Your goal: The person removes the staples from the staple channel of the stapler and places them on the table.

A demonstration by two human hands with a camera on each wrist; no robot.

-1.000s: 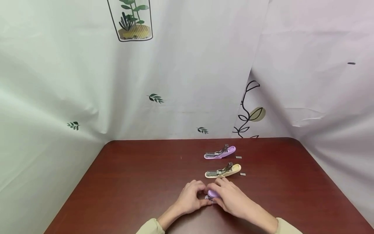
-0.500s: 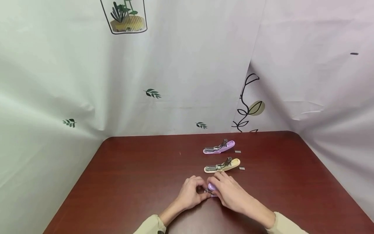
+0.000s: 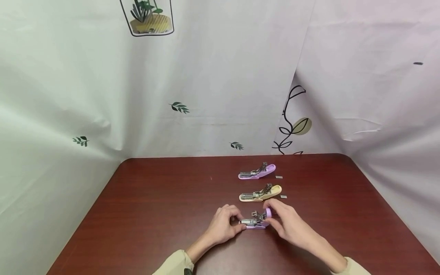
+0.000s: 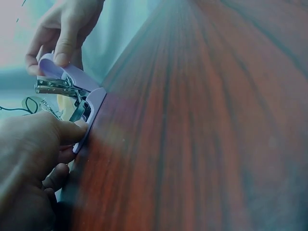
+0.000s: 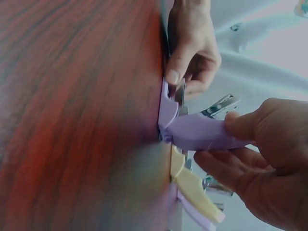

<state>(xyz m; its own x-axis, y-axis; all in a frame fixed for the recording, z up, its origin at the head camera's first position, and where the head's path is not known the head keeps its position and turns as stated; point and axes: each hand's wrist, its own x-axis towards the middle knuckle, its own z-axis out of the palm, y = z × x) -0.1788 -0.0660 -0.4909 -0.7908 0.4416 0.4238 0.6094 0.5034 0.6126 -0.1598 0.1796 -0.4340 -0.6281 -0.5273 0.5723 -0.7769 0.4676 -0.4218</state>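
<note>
A purple stapler (image 3: pixel 256 227) stands folded wide open on the table, its metal magazine exposed. My left hand (image 3: pixel 222 224) pinches the front end of its base between thumb and fingers. At the other end, my right hand (image 3: pixel 291 225) grips the raised purple handle. The right wrist view shows that handle (image 5: pixel 202 132) tipped steeply up from the base, thumb on one side and fingers on the other. In the left wrist view the metal inner parts (image 4: pixel 60 87) stick out between handle and base.
Behind lies a cream stapler (image 3: pixel 261 194), also opened, with a small staple strip (image 3: pixel 283 197) beside it. Farther back is another opened purple stapler (image 3: pixel 257 172) with its own staple strip (image 3: pixel 279 177). A white printed curtain (image 3: pixel 213 84) surrounds the dark red table (image 3: pixel 154 202).
My right hand has swung the near stapler's handle up and to the right, opening it and exposing the metal magazine. The left hand keeps its hold at the front end.
</note>
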